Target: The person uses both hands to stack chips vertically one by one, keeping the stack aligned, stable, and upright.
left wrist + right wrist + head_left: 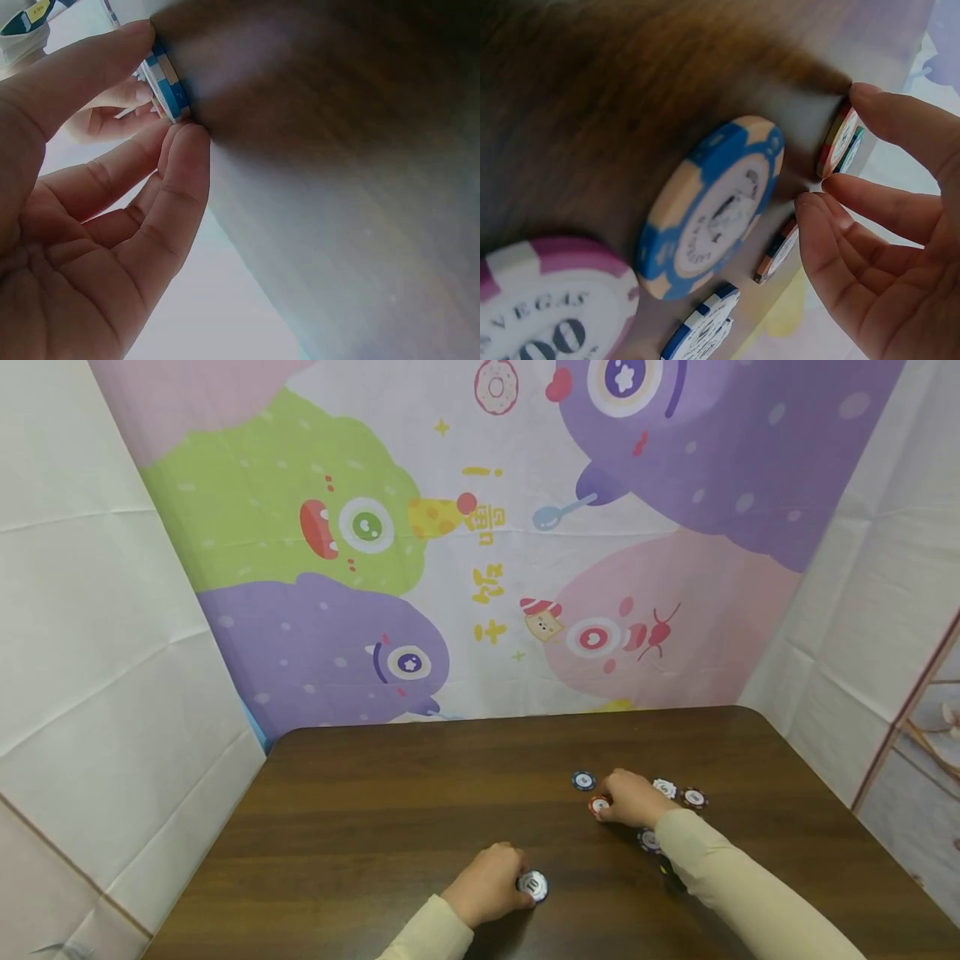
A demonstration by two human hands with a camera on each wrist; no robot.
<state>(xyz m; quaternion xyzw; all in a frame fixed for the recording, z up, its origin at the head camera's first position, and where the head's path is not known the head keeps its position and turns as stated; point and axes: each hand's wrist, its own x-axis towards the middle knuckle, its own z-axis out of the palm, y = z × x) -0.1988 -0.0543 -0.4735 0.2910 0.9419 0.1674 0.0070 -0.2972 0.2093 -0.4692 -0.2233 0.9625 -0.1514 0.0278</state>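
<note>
Near the front of the table, my left hand pinches a poker chip marked 10 between thumb and fingertips. The left wrist view shows that chip's blue-and-cream edge close to the wood; whether others lie stacked with it, I cannot tell. Farther right and back, my right hand pinches a red poker chip. In the right wrist view the thumb is on one side of the red chip and the index finger on the other. Just beyond it lies a green-edged chip.
A dark blue chip lies behind the red one. Right of my hand are a white chip and a brown-red chip. A blue-and-cream chip and a purple-and-white chip are near my right forearm. Printed cloth hangs behind the brown table.
</note>
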